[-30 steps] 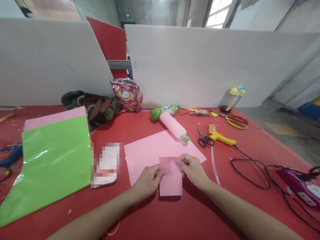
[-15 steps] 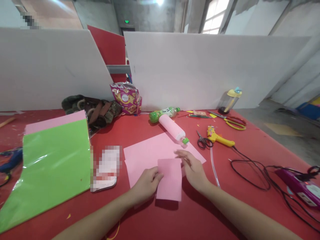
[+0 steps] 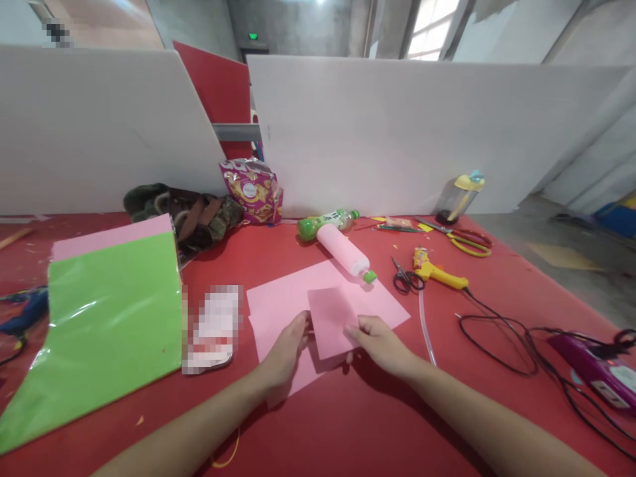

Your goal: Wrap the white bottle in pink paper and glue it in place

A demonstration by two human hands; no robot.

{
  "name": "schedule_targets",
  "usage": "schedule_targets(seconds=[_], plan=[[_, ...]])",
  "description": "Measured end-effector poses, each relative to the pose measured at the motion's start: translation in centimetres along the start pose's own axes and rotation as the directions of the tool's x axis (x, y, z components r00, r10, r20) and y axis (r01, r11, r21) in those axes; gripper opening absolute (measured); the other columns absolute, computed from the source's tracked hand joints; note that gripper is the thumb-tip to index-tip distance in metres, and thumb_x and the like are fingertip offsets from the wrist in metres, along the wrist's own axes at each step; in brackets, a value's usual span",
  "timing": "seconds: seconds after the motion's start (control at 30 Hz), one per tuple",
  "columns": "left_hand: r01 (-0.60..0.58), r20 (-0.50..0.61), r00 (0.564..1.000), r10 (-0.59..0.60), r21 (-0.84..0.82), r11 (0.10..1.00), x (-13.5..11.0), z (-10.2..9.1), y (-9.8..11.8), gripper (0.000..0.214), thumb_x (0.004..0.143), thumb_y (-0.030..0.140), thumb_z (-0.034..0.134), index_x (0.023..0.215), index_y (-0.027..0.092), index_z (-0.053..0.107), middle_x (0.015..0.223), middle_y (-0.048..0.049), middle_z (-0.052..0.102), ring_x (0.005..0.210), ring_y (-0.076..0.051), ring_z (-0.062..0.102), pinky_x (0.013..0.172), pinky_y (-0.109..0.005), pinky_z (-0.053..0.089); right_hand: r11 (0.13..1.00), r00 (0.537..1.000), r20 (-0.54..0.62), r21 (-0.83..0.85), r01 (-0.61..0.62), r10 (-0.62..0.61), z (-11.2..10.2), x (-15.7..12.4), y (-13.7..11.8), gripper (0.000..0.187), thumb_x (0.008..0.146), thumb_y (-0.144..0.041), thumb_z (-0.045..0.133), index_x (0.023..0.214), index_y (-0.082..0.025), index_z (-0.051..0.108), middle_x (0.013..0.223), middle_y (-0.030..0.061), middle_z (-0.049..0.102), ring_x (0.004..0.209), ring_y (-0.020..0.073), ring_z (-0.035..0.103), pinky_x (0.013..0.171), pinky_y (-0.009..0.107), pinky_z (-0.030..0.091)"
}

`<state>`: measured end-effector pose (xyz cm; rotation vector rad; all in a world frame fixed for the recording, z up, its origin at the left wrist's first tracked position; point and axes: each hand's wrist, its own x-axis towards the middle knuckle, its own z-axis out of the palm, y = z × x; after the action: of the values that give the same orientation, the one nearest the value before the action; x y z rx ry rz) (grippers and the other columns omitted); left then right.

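Note:
A small rectangular pink foam or paper sheet is held tilted above the table. My right hand pinches its right edge, thumb on top and fingers underneath. Beside the left edge is my left hand, fingers stretched out and partly apart; whether the fingertips touch the sheet is unclear. Beneath lie larger pink sheets, partly covered by the small one and my hands. A bottle wrapped in pink, with a green cap, lies just beyond, its near end over the large sheets.
Right of the sheets are small black scissors, a yellow glue gun, a clear glue stick and a purple power strip. A green bottle lies behind. Green sheets in a plastic sleeve and a phone are left.
The small pink sheet has turned and moved slightly away from me. My right hand has taken hold of its right edge, while my left hand has loosened its pinch on the left edge.

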<state>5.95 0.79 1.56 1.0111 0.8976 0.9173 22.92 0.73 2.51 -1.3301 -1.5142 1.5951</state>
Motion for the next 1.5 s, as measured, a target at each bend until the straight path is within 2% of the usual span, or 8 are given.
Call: schedule_targets(seconds=[0.1,0.2,0.4,0.53,0.73,1.1,1.27,1.5], plan=[[0.032,0.091,0.995,-0.032,-0.003,0.999,-0.19,0.11,0.1,0.038,0.081,0.046,0.041,0.106,0.016,0.041,0.093,-0.0077,0.058,0.071,-0.015,0.055,0.067,-0.031,0.044,0.998,0.99,0.129,0.041,-0.053,0.047,0.36,-0.05,-0.16,0.035,0.078,-0.043,0.042,0.065,-0.012,0.051,0.049,0.0029,0.06,0.042,0.0128,0.058,0.038,0.018,0.028],[0.015,0.068,0.997,-0.019,0.065,0.998,-0.2,0.0,0.07,0.036,0.082,0.043,0.042,0.106,0.016,0.038,0.096,-0.0083,0.057,0.076,-0.016,0.056,0.069,-0.03,0.044,0.995,0.982,0.161,-0.021,-0.1,0.102,0.54,-0.2,-0.24,0.035,0.078,-0.042,0.041,0.063,-0.012,0.052,0.049,0.003,0.059,0.046,0.0129,0.058,0.041,0.019,0.035],[-0.058,0.043,0.998,0.045,0.372,0.926,-0.07,-0.39,0.09,0.029,0.085,0.04,0.036,0.098,0.016,0.042,0.094,-0.0078,0.058,0.076,-0.017,0.054,0.071,-0.031,0.044,0.976,0.981,-0.169,-0.209,0.056,-0.092,0.18,0.01,0.13,0.023,0.072,-0.032,0.05,0.056,-0.018,0.043,0.047,-0.0045,0.048,0.044,0.0094,0.049,0.044,0.021,0.039],[-0.089,0.11,0.993,0.043,0.456,0.886,-0.17,-0.3,0.39,0.029,0.085,0.036,0.034,0.103,0.015,0.041,0.092,-0.0086,0.058,0.074,-0.018,0.054,0.069,-0.032,0.044,0.994,0.98,-0.198,-0.109,0.013,-0.035,0.06,0.28,-0.09,0.008,0.066,-0.023,0.056,0.067,-0.018,0.05,0.053,-0.0043,0.051,0.045,0.0096,0.049,0.046,0.023,0.042],[-0.072,0.073,0.997,0.034,0.613,0.786,-0.19,-0.46,0.08,0.022,0.085,0.032,0.033,0.094,0.015,0.043,0.077,-0.0047,0.058,0.066,-0.018,0.053,0.063,-0.031,0.042,0.988,0.964,-0.266,-0.151,-0.033,-0.008,0.06,0.19,-0.22,0.023,0.069,-0.029,0.053,0.051,-0.018,0.042,0.043,-0.0058,0.044,0.041,0.0077,0.044,0.045,0.022,0.038],[-0.117,0.181,0.983,0.009,0.595,0.795,-0.22,-0.4,0.06,0.022,0.085,0.03,0.034,0.098,0.015,0.042,0.074,-0.0036,0.058,0.062,-0.017,0.053,0.058,-0.029,0.043,0.993,0.94,-0.34,-0.118,-0.004,-0.037,-0.1,0.26,0.23,0.033,0.073,-0.036,0.049,0.047,-0.018,0.04,0.04,-0.0063,0.039,0.039,0.0066,0.039,0.046,0.022,0.035],[-0.11,0.169,0.986,0.004,0.622,0.775,-0.17,-0.47,-0.15,0.021,0.084,0.03,0.034,0.094,0.014,0.044,0.07,-0.0028,0.057,0.057,-0.015,0.05,0.054,-0.028,0.041,1.0,0.942,-0.334,0.028,-0.013,0.021,-0.09,0.25,-0.11,0.019,0.065,-0.034,0.057,0.061,-0.017,0.049,0.048,-0.0064,0.046,0.039,0.0063,0.04,0.042,0.021,0.036],[-0.125,0.191,0.982,0.01,0.598,0.792,-0.41,-0.33,-0.15,0.019,0.083,0.031,0.038,0.09,0.015,0.045,0.069,-0.003,0.057,0.06,-0.016,0.052,0.054,-0.027,0.041,0.999,0.901,-0.432,-0.024,0.04,-0.046,-0.38,0.36,0.36,0.041,0.075,-0.046,0.045,0.047,-0.018,0.037,0.04,-0.0049,0.039,0.037,0.0065,0.038,0.041,0.021,0.033]])
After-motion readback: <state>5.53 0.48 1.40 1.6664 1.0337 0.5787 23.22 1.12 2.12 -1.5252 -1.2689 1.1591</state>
